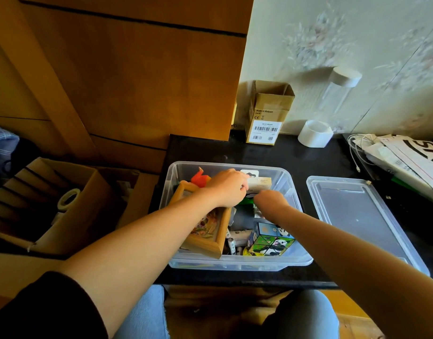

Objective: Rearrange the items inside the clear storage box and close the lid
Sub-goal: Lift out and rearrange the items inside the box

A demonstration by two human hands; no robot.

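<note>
The clear storage box (237, 263) stands open on a black table, full of small items. Its clear lid (357, 214) lies flat to the right of it. Both hands reach inside. My left hand (229, 188) is curled over the back middle, above a wooden picture frame (210, 241) and beside an orange paper figure (199, 179). My right hand (269, 200) is closed among white packets (263, 182) and a green item; what either hand grips is hidden. A panda-printed cube (270, 239) and several small white tubes lie near the front.
A small cardboard box (267, 116), a white tape roll (314, 133) and a clear cylinder (338, 91) stand by the wall. Cables and papers (406, 155) lie at the right. An open carton with tape (63, 204) sits at the left.
</note>
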